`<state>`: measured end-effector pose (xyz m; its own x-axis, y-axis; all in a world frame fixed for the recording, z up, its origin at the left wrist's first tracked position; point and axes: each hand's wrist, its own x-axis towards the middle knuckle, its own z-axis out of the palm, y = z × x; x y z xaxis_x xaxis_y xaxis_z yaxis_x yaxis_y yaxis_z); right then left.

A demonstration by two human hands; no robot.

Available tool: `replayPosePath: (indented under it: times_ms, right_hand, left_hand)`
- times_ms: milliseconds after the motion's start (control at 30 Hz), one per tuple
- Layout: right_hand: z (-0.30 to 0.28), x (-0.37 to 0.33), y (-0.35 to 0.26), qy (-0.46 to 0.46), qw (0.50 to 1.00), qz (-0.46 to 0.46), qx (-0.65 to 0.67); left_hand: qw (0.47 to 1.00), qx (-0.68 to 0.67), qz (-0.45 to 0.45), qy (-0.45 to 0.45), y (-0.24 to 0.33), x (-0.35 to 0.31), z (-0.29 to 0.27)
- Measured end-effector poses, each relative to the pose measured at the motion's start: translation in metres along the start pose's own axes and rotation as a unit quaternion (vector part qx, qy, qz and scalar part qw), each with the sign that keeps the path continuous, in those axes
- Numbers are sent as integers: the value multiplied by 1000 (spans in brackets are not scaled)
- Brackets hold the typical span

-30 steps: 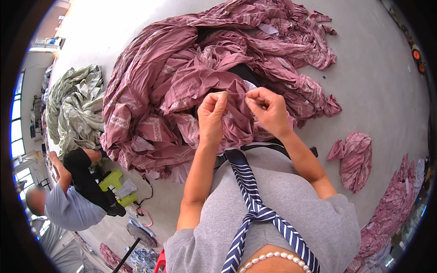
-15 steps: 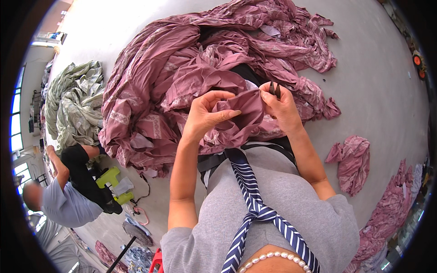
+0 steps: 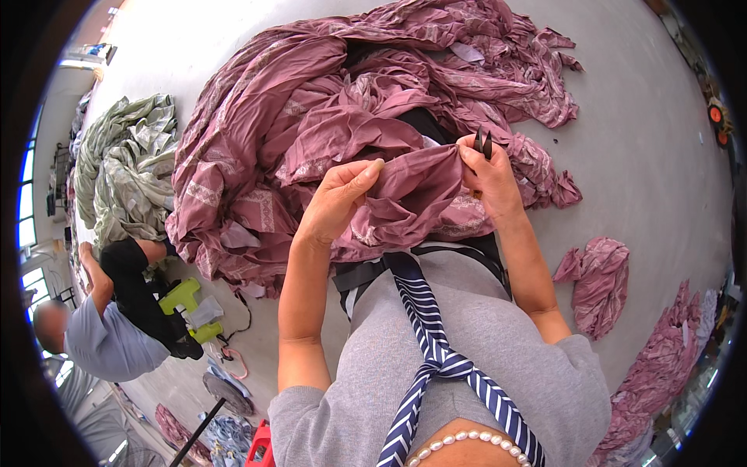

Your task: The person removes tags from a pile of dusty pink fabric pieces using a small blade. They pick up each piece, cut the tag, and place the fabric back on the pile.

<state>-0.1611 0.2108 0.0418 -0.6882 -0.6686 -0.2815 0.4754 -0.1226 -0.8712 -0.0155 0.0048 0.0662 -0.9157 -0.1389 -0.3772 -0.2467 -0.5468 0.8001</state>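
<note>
A big heap of mauve-pink patterned fabric (image 3: 257, 132) spreads in front of me and comes up to my waist. My left hand (image 3: 342, 194) pinches the fabric between thumb and fingers. My right hand (image 3: 490, 175) grips another point of its edge, so the piece between them is drawn taut. Tucked in the same right hand is a pair of small dark thread snips (image 3: 483, 145), with its two points sticking up past the fingers. The snips' lower part is hidden in the palm.
Pale green fabric (image 3: 128, 167) lies in a pile at the left, where another person (image 3: 117, 335) sits beside a lime-green stool (image 3: 187, 300). A small pink bundle (image 3: 599, 284) rests on the floor at right, with more pink cloth (image 3: 654, 381) beyond. A red plastic object (image 3: 262, 445) is low left.
My hands have moved apart, stretching the fabric between them. The left thumb and fingers, spaced apart before, have closed on the cloth. My right hand with the snips has shifted slightly right.
</note>
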Motion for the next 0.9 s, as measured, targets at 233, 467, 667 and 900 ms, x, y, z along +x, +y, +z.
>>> replayPosePath:
  times_ms: [233,467,667,900]
  right_hand:
    - [37,-18,-36,58,819,-316,-476]
    - [39,-20,-37,-44,757,-386,-524]
    - [41,-18,-37,-54,730,-387,-560]
    - [42,-18,-37,-32,941,-225,-250]
  left_hand:
    - [999,33,12,37,3,0,12]
    - [999,11,0,36,7,0,16]
    - [1000,-6,-3,16,9,-2,22]
    - [1000,0,-11,-19,3,2,16]
